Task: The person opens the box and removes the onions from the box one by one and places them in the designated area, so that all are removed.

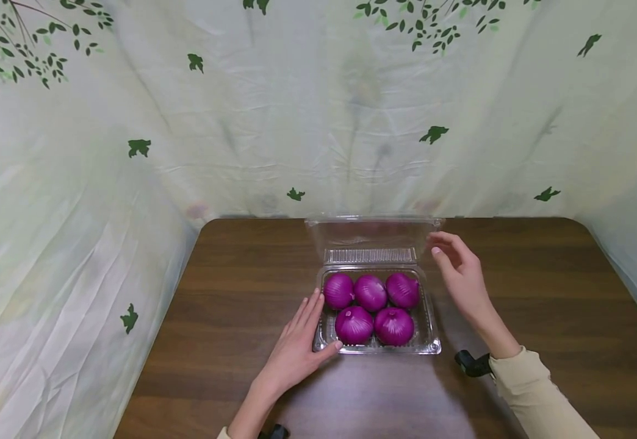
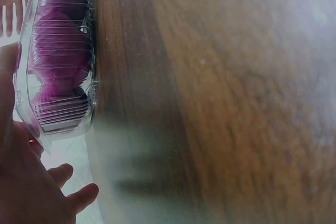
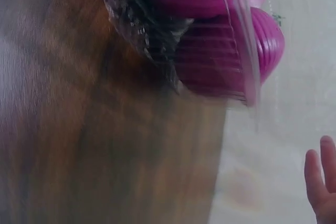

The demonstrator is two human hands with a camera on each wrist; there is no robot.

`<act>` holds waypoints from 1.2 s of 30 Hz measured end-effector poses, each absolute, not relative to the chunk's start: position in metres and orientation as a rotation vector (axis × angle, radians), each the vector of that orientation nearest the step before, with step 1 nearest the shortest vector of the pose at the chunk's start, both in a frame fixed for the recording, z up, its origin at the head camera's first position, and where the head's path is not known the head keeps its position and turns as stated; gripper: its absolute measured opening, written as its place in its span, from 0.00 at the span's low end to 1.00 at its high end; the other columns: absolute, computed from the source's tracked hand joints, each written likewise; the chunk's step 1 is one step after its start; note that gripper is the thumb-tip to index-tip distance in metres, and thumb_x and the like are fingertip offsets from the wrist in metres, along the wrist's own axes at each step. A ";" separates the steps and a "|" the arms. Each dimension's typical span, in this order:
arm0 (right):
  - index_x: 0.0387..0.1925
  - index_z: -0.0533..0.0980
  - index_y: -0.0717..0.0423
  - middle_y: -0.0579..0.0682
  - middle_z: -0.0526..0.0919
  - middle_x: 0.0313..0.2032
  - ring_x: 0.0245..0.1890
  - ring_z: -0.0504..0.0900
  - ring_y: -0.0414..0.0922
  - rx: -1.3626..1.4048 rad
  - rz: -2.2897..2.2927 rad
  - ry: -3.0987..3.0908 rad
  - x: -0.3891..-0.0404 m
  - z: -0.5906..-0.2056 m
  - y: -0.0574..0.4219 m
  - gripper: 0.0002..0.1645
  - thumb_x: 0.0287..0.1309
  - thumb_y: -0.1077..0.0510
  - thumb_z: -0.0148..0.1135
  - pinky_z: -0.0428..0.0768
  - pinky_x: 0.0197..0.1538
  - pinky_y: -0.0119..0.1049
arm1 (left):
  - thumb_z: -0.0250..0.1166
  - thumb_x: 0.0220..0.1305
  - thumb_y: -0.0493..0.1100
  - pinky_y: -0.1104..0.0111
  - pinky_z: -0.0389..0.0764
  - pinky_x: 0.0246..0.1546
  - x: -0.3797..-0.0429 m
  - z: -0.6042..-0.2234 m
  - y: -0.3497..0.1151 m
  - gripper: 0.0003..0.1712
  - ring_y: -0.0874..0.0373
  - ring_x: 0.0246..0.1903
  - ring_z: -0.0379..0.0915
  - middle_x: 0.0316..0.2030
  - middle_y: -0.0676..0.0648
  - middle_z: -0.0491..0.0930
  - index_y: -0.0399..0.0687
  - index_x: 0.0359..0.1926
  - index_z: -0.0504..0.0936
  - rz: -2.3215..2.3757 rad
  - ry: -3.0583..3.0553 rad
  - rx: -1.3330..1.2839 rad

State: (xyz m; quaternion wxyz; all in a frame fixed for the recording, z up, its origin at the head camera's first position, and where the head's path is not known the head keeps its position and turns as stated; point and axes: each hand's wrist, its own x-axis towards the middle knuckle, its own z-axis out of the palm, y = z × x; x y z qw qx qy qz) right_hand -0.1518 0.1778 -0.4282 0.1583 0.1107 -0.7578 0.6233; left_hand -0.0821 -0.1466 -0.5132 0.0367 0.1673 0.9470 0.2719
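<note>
Several purple onions sit in two rows inside a clear plastic clamshell container. Its transparent lid stands raised at the far side, hinged along the back. My left hand lies against the container's left side, fingers straight along the rim and thumb at the front edge. Beside the lid's right edge is my right hand, its fingers loosely bent and the fingertips overlapping that edge in the head view. The ribbed container wall shows close up in the left wrist view, with the onions behind it.
The container stands on a dark brown wooden table with rounded far corners. A pale curtain with green leaf prints hangs behind it and at both sides. A black wrist device sits by the right cuff.
</note>
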 end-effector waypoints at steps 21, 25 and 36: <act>0.66 0.67 0.68 0.69 0.75 0.57 0.53 0.77 0.49 0.250 1.955 -2.162 -0.180 -0.484 0.187 0.25 0.69 0.71 0.49 0.77 0.50 0.25 | 0.61 0.60 0.70 0.41 0.58 0.65 -0.083 -0.513 -0.145 0.56 0.50 0.75 0.38 0.77 0.61 0.36 0.59 0.79 0.43 0.832 2.916 0.507; 0.67 0.67 0.67 0.69 0.74 0.58 0.54 0.77 0.47 0.230 1.971 -2.202 -0.181 -0.487 0.188 0.25 0.70 0.69 0.50 0.78 0.50 0.26 | 0.60 0.60 0.71 0.41 0.58 0.65 -0.082 -0.513 -0.145 0.56 0.50 0.75 0.38 0.77 0.61 0.36 0.59 0.79 0.43 0.832 2.911 0.503; 0.67 0.64 0.71 0.70 0.72 0.60 0.55 0.78 0.45 0.136 2.081 -2.213 -0.186 -0.496 0.189 0.25 0.72 0.64 0.50 0.79 0.51 0.31 | 0.61 0.60 0.70 0.40 0.58 0.65 -0.083 -0.513 -0.145 0.56 0.50 0.75 0.39 0.77 0.61 0.36 0.59 0.79 0.44 0.854 2.902 0.501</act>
